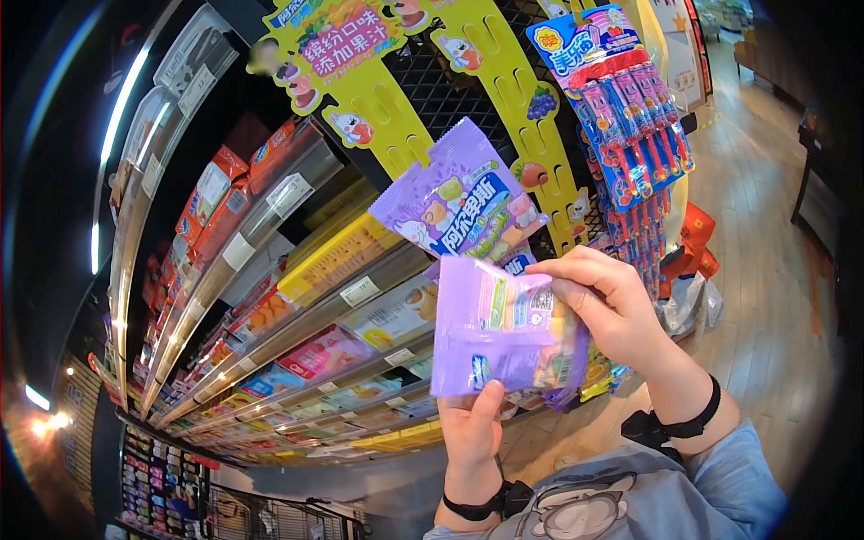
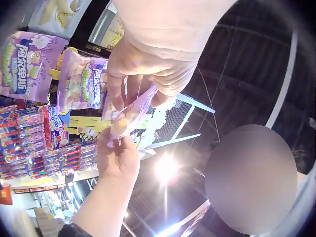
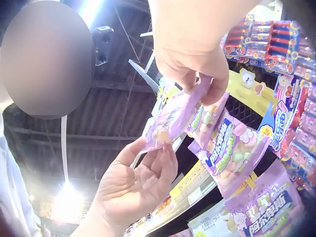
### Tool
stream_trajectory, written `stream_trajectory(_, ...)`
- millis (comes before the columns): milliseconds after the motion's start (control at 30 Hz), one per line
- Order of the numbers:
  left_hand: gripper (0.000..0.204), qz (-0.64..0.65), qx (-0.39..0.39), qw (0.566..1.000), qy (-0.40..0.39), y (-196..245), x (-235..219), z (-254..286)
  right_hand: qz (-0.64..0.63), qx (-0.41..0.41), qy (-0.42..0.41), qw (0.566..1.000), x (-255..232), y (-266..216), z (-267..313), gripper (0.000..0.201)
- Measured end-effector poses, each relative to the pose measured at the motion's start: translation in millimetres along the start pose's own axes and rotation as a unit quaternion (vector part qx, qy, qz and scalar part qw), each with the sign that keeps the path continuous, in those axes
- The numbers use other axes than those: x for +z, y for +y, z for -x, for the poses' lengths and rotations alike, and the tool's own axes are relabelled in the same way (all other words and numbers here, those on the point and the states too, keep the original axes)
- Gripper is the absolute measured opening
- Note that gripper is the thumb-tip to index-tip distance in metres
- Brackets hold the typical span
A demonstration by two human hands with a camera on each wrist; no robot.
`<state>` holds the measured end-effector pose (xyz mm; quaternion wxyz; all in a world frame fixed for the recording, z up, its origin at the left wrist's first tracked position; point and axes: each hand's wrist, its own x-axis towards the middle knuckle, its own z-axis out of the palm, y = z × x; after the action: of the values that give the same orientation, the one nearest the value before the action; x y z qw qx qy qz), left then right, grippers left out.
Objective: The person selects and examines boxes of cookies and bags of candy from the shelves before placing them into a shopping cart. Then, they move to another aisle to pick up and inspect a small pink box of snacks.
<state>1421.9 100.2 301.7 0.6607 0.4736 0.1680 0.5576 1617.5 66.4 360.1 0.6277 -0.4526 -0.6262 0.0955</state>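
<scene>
Both hands hold a purple candy bag (image 1: pixel 499 337), its printed back with a barcode and label block turned up in the head view. My left hand (image 1: pixel 472 427) grips the lower left part, thumb on top and fingers hidden beneath. The far right edge is pinched between the thumb and fingers of my right hand (image 1: pixel 607 301). Pale, rounded pieces show through the clear part of the bag (image 3: pixel 170 123) in the right wrist view. Just behind it, another purple candy bag (image 1: pixel 468 193) hangs on a yellow-green display strip (image 1: pixel 382 112), front outward.
Shelves with packaged goods (image 1: pixel 360 288) and price tags curve along the left. Blue and red blister packs (image 1: pixel 621 108) hang at the right, above a red bag (image 1: pixel 697 238). Wooden floor (image 1: pixel 747 180) runs along the right side. A shopping cart (image 1: pixel 279 517) stands at the lower left.
</scene>
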Motion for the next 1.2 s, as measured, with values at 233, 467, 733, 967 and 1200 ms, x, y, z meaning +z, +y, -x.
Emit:
stream_trajectory(233,0.058,-0.014,0.026,0.996,-0.086,3.6,19.1,-3.1,-0.25,0.167,0.123,0.946,19.3,-3.0,8.7,0.024)
stream_trajectory(467,0.054,-0.054,0.038,0.996,-0.055,5.7,18.5,-2.2,-0.278,0.172,0.12,0.937,24.3,1.0,16.7,0.025)
stream_trajectory(733,0.052,-0.043,0.048,0.996,-0.056,5.2,15.2,-2.5,-0.293,0.205,0.108,0.928,23.8,-1.5,20.3,0.025)
stream_trajectory(967,0.05,-0.035,0.058,0.996,-0.059,7.5,14.9,-4.4,-0.309,0.19,0.105,0.926,24.8,-0.8,21.6,0.025)
stream_trajectory(1200,0.048,-0.036,0.07,0.995,-0.054,7.4,13.6,-6.2,-0.322,0.187,0.096,0.923,25.0,0.2,21.0,0.024)
